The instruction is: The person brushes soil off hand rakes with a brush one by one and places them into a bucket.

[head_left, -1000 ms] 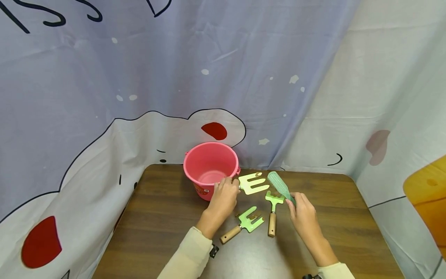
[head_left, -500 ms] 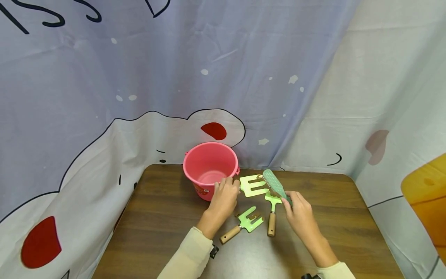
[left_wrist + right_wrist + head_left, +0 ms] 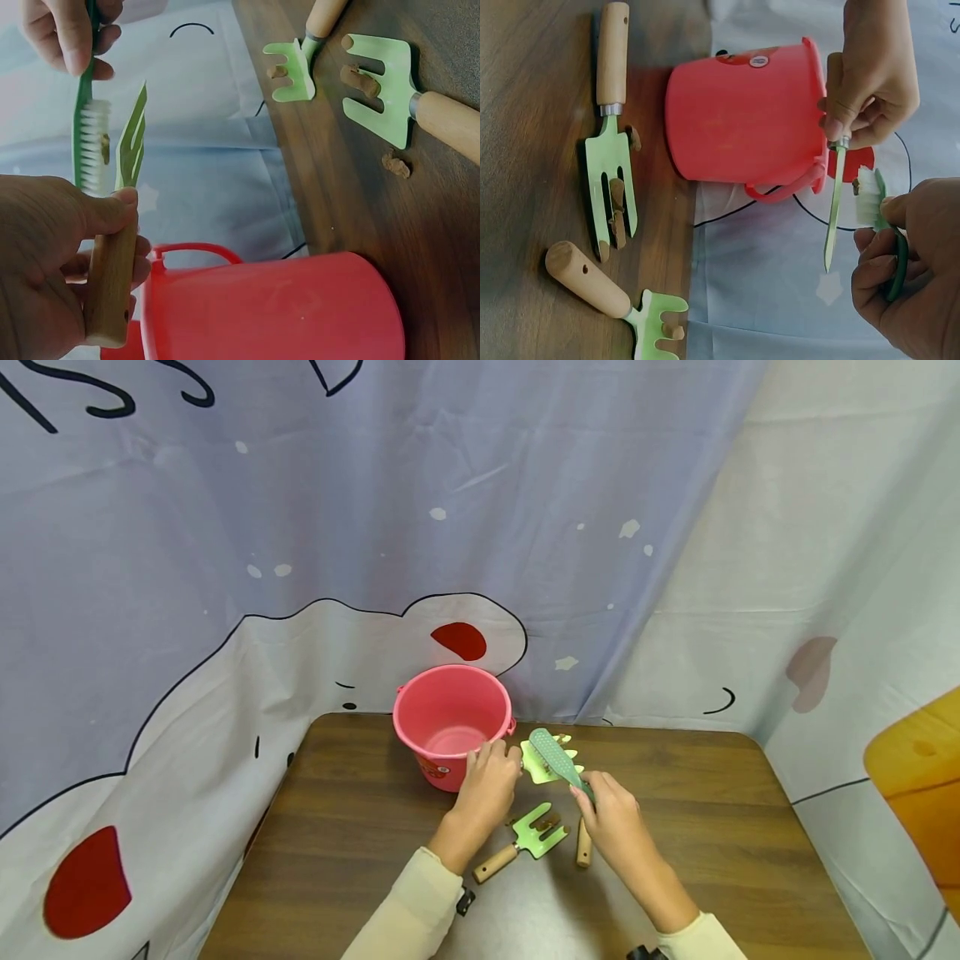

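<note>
My left hand [image 3: 489, 787] grips the wooden handle [image 3: 112, 281] of a small garden fork. The fork's light green tines [image 3: 132, 142] point away from the hand, in front of the pink bucket's right side in the head view. In my right hand [image 3: 617, 820] is a green brush [image 3: 552, 750], its white bristles [image 3: 94, 146] turned toward the tines. A narrow gap shows between bristles and tines in both wrist views. A brown clump [image 3: 856, 185] clings to the bristles. From the head, the brush hides part of the fork.
The pink bucket [image 3: 735, 120] stands at the table's back edge. A second green fork [image 3: 534, 833] and a small rake [image 3: 300, 71] lie on the wooden table [image 3: 337, 843], with brown clumps [image 3: 360, 81] on and beside them. A printed cloth [image 3: 480, 527] hangs behind.
My right hand has carried the brush leftward, from above the rake to over the tines of the held fork. My left hand has barely moved. The right hand now covers the rake's head.
</note>
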### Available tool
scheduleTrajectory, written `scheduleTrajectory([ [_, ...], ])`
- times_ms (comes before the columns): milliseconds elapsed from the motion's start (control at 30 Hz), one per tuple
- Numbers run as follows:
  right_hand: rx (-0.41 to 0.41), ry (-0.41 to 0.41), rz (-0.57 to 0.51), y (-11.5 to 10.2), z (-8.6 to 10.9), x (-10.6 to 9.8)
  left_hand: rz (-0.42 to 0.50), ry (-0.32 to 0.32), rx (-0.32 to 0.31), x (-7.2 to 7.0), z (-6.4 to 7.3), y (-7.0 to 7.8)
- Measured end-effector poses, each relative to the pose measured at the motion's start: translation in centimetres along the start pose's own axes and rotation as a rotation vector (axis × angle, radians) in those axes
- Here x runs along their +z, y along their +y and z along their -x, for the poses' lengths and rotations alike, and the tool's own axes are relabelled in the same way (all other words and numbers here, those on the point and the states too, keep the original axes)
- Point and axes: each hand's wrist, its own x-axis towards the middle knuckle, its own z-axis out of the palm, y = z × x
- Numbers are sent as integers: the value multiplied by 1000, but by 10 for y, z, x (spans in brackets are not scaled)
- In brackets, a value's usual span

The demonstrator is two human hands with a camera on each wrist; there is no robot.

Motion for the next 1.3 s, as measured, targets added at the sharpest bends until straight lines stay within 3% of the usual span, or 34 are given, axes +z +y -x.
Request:
scheduleTrajectory([
  [200,1,5,21,2,-2,4,-18,17,11,2,1,2],
  [533,17,71,54,25,-2,4,-35,21,26,1,3,3],
  [1300,141,31,88,52,-1,-10,-14,32,32,-1,8,-1],
])
